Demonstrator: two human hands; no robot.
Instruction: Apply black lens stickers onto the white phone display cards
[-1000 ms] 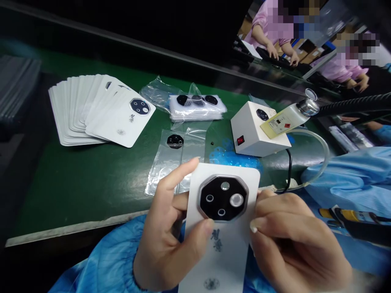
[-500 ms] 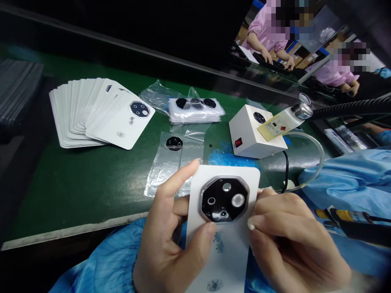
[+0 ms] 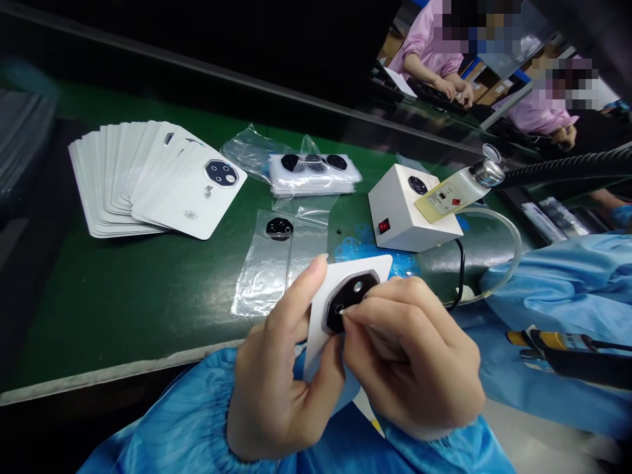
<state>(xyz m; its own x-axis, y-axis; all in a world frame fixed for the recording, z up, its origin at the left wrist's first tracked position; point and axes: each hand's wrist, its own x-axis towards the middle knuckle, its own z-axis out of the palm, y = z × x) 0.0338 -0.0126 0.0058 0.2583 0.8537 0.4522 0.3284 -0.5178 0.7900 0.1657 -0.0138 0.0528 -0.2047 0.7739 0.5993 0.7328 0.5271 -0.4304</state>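
At 10 o'clock, fanned white panels [image 3: 187, 197] overlap; a knock could spread them and scuff their faces. Just below centre, toward 5 o'clock, the left hand [image 3: 276, 378], half closed, grips a tilted panel [image 3: 316, 329] by its edges; a loose grip could drop it. The right hand [image 3: 415, 355] is pinched shut over the black disc [image 3: 348, 296], its contents unclear; a nail could scratch it. Near 2 o'clock, the bottle [image 3: 447, 196] leans on the white box [image 3: 395, 220]; a bump might spill it.

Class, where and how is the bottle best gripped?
Grip the bottle around its straight body, below the metal cap, probably from the near side: the body is longer than the cap and its labelled face is unobstructed.
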